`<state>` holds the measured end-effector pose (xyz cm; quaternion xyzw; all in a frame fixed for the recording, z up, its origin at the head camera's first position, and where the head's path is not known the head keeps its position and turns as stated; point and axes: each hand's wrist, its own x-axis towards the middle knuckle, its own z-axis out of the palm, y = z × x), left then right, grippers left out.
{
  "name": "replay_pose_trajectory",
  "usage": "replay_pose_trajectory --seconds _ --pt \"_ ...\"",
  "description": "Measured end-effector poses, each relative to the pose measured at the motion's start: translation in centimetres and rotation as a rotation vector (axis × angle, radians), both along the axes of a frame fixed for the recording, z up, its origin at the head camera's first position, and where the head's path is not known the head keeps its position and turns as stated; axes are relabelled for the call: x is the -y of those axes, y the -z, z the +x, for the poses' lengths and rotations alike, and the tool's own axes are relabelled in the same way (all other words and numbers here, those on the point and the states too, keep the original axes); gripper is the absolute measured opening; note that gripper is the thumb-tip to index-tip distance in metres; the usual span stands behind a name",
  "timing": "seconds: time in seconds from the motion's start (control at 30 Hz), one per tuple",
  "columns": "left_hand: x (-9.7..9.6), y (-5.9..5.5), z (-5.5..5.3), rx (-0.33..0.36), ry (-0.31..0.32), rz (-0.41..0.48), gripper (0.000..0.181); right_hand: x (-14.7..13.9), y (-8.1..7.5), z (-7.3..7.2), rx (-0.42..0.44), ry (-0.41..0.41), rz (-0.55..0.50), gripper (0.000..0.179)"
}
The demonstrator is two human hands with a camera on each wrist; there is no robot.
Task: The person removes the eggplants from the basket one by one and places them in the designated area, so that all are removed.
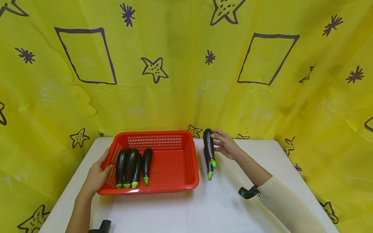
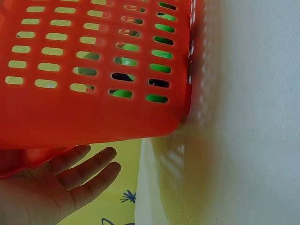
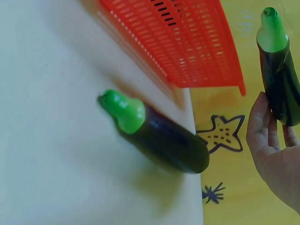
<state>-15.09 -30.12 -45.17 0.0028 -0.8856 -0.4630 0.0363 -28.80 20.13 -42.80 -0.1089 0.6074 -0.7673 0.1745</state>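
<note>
Head cam first: a red plastic basket (image 1: 172,165) with slotted walls sits on a smooth white table (image 1: 151,216), yellow cloth (image 1: 175,100) with dark stars behind it. Four glossy, dark eggplants (image 1: 131,165) lie in its left half, green stems toward the person; the rightmost sits slightly apart. The left hand (image 1: 97,173) is at the basket's left rim, thumb over the edge. The right hand (image 1: 227,145) grips the thick end of another eggplant (image 1: 208,144), out past the basket's right side. That one's long axis runs nearly front to back, stem toward the person and a touch to the right. It partly covers a loose eggplant (image 1: 209,170) on the table, also stem toward the person.

Left wrist cam: wall of rounded slots, bits of green and dark skin peeking through. The left hand's visible fingers are straight and slightly fanned below the rim; can't see the thumb here.

Right wrist cam: the gripped eggplant is well apart from the tabletop, club-shaped and shiny, stem pointing up and slightly left, the right hand's fingers on its rounded dark end. The loose one lies diagonally near the basket, knobbly stem to the upper left, blunt end lower right.
</note>
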Motion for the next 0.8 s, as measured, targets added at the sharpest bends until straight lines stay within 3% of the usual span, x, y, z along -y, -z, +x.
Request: replay_pose_trajectory --seconds 0.57,0.8 --pt "0.0 -0.1 0.0 0.002 0.003 0.0 0.07 -3.0 2.3 0.0 0.024 0.08 0.063 0.024" --pt "0.1 -0.1 -0.1 -0.014 0.006 -0.011 0.07 -3.9 3.6 0.1 0.038 0.114 0.126 0.039"
